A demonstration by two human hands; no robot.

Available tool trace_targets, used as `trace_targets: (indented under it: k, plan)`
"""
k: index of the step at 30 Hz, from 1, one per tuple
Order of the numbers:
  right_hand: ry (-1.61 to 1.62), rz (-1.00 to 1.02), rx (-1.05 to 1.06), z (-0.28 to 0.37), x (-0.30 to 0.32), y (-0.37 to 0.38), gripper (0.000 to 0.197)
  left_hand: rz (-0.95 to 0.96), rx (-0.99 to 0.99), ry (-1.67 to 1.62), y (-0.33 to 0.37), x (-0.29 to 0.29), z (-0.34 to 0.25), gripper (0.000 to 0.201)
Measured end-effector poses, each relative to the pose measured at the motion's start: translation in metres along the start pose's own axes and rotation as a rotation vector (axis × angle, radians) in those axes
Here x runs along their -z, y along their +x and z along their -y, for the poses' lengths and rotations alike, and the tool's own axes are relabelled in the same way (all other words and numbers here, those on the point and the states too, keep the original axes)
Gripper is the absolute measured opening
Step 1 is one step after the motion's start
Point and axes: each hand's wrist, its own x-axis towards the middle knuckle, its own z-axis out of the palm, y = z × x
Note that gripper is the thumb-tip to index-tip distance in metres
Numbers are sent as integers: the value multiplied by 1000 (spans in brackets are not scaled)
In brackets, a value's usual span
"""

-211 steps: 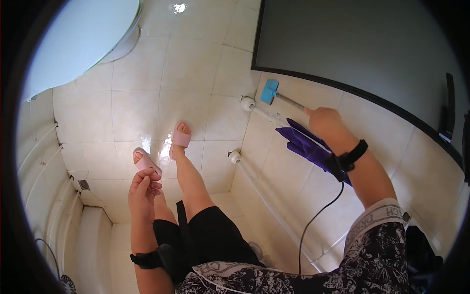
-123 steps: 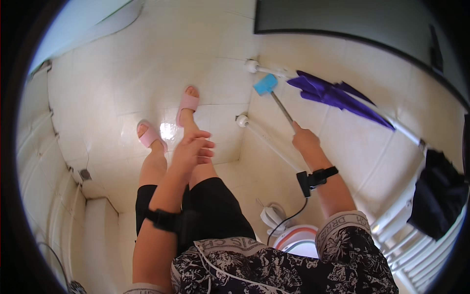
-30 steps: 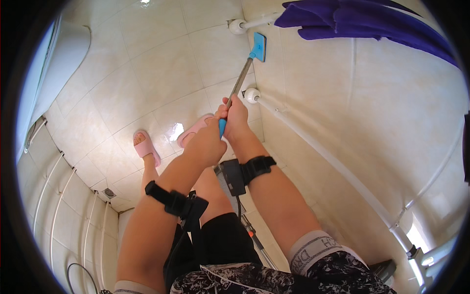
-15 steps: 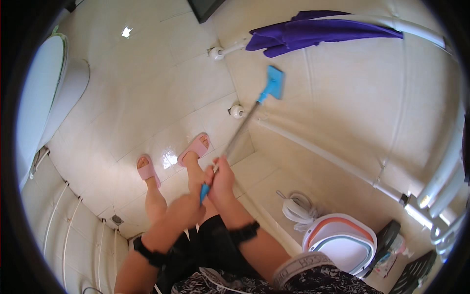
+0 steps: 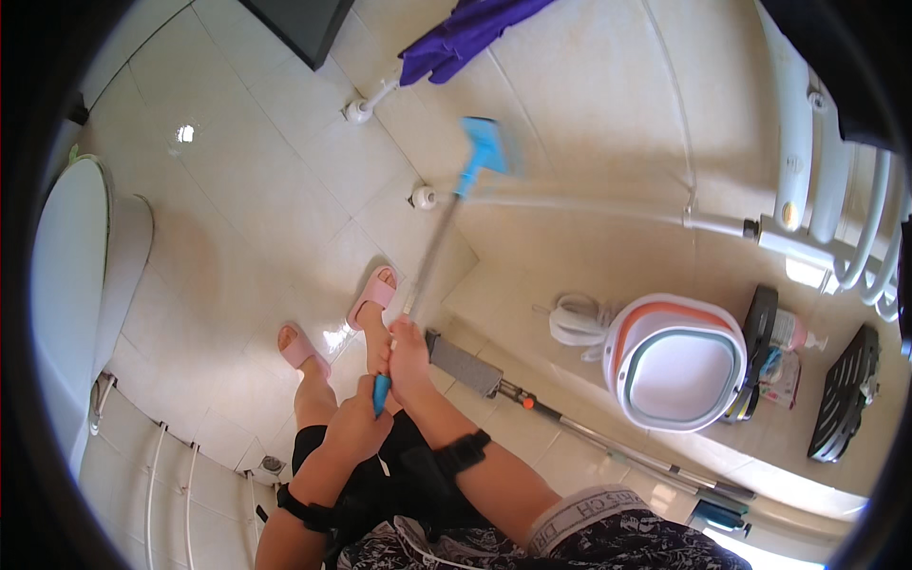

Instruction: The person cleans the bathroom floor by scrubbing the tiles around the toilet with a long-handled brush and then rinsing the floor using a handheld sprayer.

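Observation:
Both my hands are wrapped around a long-handled cleaning wiper [image 5: 434,249] with a thin metal pole. My left hand [image 5: 357,424] closes on the blue end of its handle. Just above it, my right hand [image 5: 409,363] grips the pole. The pole runs up and away from me to a flat blue head [image 5: 485,144], slightly blurred, held in front of the beige tiled wall [image 5: 589,114]. I cannot tell whether the head touches the tiles.
Pink slippers [image 5: 369,294] are on my feet. A white toilet [image 5: 71,275] stands left; a purple cloth [image 5: 465,40] hangs at the top. On a ledge at right sit collapsible basins [image 5: 627,370] and a coiled white hose [image 5: 578,321]. A flat mop [image 5: 465,366] lies below them.
My view has turned to the right, bringing the flat mop and more of the ledge into sight. The wiper's head has tilted differently. Both hands keep their hold on the handle.

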Motion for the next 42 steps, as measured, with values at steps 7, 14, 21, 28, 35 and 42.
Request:
trace_targets:
  k: [7, 14, 21, 28, 35, 42]
  plan:
    - [-41, 34, -285, -39, 32, 37, 24, -13, 299, -97, 16, 0, -35, 52]
    - [191, -323, -195, -17, 170, 103, 21, 284, 75, -221, 124, -106, -3, 36]
    - [-214, -297, -153, 24, 216, 146, 29, 305, 286, -512, 169, -157, -36, 39]
    - [-247, -162, -148, 43, 197, 201, 22, 103, 336, -323, 215, -163, -53, 42]
    - [-87, -199, -276, 23, 269, 252, 28, 382, 448, -233, 283, -196, -44, 39]
    - [-496, -63, -226, 19, 250, 258, 29, 131, 440, -544, 268, -228, -7, 33]
